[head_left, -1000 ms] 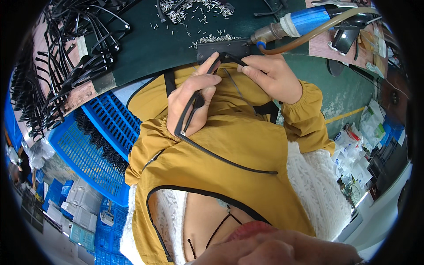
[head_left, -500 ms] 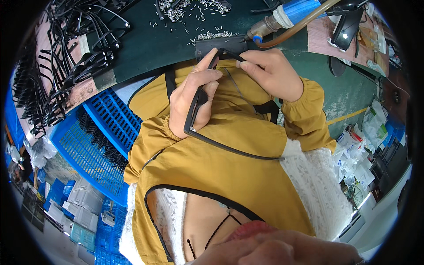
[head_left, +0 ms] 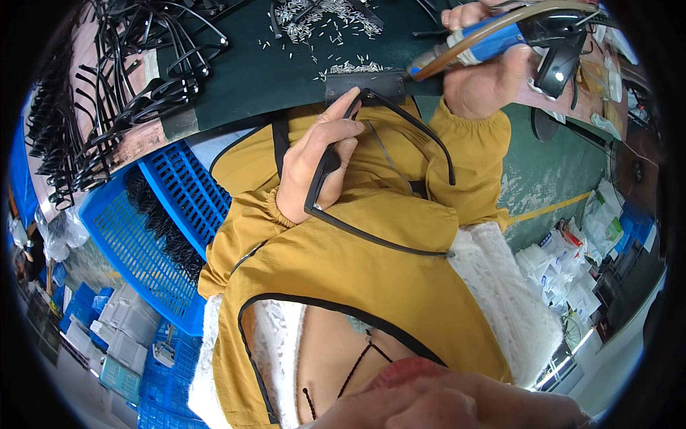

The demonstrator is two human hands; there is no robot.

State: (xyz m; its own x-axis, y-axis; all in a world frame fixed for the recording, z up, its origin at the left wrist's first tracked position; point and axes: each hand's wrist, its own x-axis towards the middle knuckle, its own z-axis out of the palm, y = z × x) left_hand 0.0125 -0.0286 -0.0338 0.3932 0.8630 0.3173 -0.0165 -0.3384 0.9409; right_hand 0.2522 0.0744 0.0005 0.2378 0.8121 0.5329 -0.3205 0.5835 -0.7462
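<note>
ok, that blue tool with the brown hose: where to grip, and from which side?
Probably the blue barrel, from the near right side, fingers wrapping to the far side. It's long and roughly cylindrical; its metal nose points left toward the black block. I'd avoid squeezing the hose crossing it. The right hand is there now.

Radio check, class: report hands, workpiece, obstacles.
Left hand gripping black eyeglass frame; right hand around blue cylindrical tool. Loose silver metal pins nearby; nothing plainly blocking.

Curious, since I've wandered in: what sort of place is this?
Probably an eyewear assembly workshop: black glasses frames heaped on a workbench, loose small metal pieces, and the right hand at a blue tool with a hose.
</note>
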